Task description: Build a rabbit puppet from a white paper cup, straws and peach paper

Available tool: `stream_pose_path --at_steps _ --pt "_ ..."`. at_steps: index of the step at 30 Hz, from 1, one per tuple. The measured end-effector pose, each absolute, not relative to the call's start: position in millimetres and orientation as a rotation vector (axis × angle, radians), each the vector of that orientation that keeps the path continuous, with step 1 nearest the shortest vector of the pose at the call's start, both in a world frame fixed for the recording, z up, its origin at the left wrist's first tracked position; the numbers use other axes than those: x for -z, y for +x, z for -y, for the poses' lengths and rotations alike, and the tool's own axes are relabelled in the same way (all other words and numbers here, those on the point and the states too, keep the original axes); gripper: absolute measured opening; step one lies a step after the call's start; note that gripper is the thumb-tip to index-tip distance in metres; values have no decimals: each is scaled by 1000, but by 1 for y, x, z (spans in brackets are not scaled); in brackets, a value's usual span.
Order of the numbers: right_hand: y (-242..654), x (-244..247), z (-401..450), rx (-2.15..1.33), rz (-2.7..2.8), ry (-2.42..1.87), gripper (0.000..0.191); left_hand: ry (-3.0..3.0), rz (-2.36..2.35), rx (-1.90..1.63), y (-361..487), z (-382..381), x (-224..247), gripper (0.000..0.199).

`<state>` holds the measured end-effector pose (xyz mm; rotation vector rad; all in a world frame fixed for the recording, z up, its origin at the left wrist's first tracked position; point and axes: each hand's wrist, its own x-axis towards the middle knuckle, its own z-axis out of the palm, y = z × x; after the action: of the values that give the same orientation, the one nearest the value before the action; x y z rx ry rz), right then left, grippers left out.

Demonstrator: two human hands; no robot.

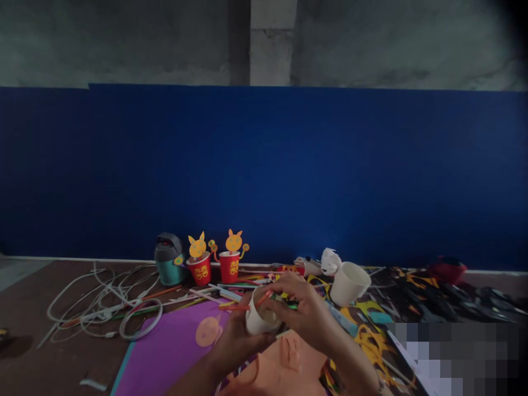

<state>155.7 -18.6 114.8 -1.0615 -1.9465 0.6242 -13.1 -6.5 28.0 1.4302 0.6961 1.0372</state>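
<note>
My left hand (236,336) is wrapped around a white paper cup (256,323), whose open mouth tilts toward me. An orange stick (233,307) juts out at the cup's left side. Over the rim, my right hand (304,301) pinches an orange piece (264,298) at the cup's mouth; whether it is the same stick I cannot tell. Below the hands lie orange paper (274,371) and a purple sheet (165,344) with an orange cat-head cutout (208,331).
Two red cups, a left one (199,270) and a right one (229,268), carry orange cat heads. A teal-and-grey container (169,264) stands beside them. White cables (93,311) coil at left. At right are a white bucket-like cup (350,283), yellow paper scraps (369,341) and dark scissors-like tools (437,302).
</note>
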Motion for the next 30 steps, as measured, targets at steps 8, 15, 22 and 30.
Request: stream_pose_path --at_steps 8,15,22,30 --pt "170 -110 11 -666 1934 -1111 12 1353 -652 -883 -14 8 -22 45" --pt "154 -111 19 -694 1878 -1116 11 1284 -557 -821 -12 12 -28 56" --pt "140 -99 20 -969 1744 -1023 15 1327 -597 -885 -18 12 -28 64" --pt "138 -104 23 -854 1788 -1102 19 1227 -613 -867 -15 17 -25 63"
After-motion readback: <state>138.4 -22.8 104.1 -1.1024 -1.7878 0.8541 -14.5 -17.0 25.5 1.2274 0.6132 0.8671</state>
